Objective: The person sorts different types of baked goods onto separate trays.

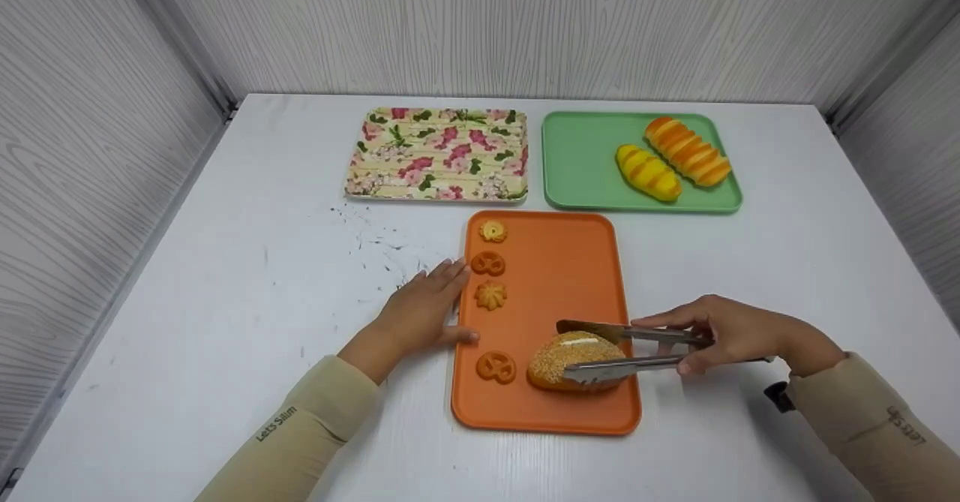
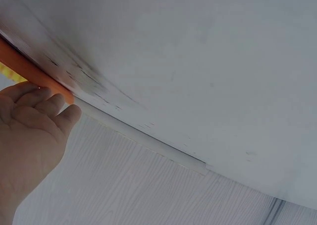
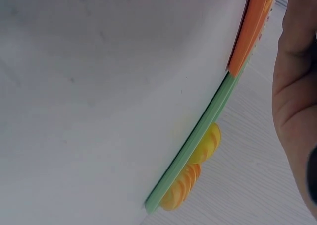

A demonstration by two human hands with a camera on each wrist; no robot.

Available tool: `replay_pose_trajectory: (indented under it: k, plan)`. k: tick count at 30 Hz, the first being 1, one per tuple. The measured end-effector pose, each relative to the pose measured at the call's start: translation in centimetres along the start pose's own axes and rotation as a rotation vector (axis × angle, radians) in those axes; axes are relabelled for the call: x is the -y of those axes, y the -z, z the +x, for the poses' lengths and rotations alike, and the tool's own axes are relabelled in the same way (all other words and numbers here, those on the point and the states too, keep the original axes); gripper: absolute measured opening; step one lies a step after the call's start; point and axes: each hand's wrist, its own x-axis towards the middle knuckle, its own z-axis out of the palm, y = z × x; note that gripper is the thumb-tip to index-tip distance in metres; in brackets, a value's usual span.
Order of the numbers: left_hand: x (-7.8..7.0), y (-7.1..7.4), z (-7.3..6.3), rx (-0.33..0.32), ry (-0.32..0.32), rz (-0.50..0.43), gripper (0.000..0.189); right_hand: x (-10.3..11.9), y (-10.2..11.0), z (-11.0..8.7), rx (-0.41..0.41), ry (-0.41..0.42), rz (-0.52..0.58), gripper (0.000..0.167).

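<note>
In the head view, my right hand (image 1: 739, 333) holds a pair of metal tongs (image 1: 646, 365). The tongs' two arms straddle a seed-topped bread roll (image 1: 550, 358), which sits at the near right of an orange tray (image 1: 555, 269). My left hand (image 1: 421, 313) rests along the tray's left edge, fingers extended and thumb over the rim. Down the tray's left side lie two pretzel-shaped cookies (image 1: 496, 368) and two flower-shaped cookies (image 1: 491, 295). The left wrist view shows the left hand (image 2: 34, 121) touching the tray's edge. Only part of the right hand (image 3: 297, 96) appears in the right wrist view; the tongs are hidden there.
Behind the orange tray stands a floral tray (image 1: 442, 155) on the left. To its right is a green tray (image 1: 581, 160) bearing a yellow bread (image 1: 648, 172) and an orange striped bread (image 1: 688, 151). Pale wood-grain panels (image 1: 480, 29) border the white table (image 1: 225, 277).
</note>
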Motion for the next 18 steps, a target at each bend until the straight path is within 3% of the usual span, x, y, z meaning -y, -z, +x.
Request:
replay_pose_trajectory:
  k: [18]
  plan:
    - [0.01,-0.01,-0.08,-0.002,0.0,-0.007,0.1,0.19,0.74,0.58,0.007,0.029,0.047,0.057]
